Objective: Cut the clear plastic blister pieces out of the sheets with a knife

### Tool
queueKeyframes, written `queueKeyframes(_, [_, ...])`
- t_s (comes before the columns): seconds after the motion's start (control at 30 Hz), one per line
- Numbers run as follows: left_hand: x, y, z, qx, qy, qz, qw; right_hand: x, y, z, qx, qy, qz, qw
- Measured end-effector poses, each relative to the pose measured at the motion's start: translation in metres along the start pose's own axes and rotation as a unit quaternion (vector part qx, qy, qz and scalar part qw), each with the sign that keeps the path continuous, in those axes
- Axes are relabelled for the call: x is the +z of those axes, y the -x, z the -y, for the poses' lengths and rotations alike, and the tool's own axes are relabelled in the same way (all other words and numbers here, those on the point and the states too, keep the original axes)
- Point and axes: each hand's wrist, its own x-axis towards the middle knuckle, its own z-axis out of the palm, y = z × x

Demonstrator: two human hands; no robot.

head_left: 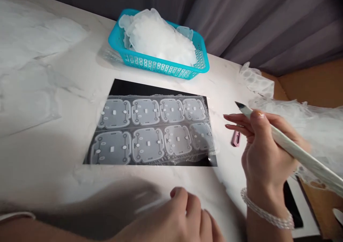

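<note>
A clear plastic sheet with two rows of frosted, rounded pieces lies on a black board on the table. My right hand is raised to the right of the sheet, closed round a long white pen-like tool. The tool's dark pointed tip faces up and left, apart from the sheet. Below the sheet, near the front, my left hand rests with its fingers curled in. Nothing shows in it, and its palm side is hidden.
A turquoise basket heaped with frosted plastic pieces stands behind the sheet. A small pink object lies behind my right hand. Crumpled clear plastic piles up at the right, and more clear sheets lie at the left.
</note>
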Motion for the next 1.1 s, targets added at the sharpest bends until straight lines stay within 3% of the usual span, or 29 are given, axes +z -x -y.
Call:
queueKeyframes(0.1, [0.001,-0.009,0.014,-0.044,-0.014,0.052,0.998,0.004,-0.006,0.005,-0.013,0.018,0.055,0.998])
queueKeyframes(0.2, [0.012,-0.018,0.047,-0.079,-0.027,0.068,0.994,0.011,-0.014,0.005,-0.005,0.026,0.110,0.994])
queueKeyframes(0.33, [0.028,-0.021,0.101,-0.126,-0.063,0.073,0.987,0.027,-0.017,-0.007,0.061,0.022,0.173,0.983])
queueKeyframes(0.47, [0.039,-0.011,0.132,-0.128,-0.030,0.102,0.986,0.041,-0.011,-0.018,0.107,0.050,0.217,0.969])
queueKeyframes(0.7, [0.051,-0.002,0.148,-0.126,0.071,0.089,0.985,0.045,-0.002,-0.017,0.070,0.152,0.277,0.946])
queueKeyframes(1.1, [0.054,-0.001,0.145,-0.126,0.042,0.091,0.987,0.057,0.000,-0.009,0.010,0.207,0.278,0.938])
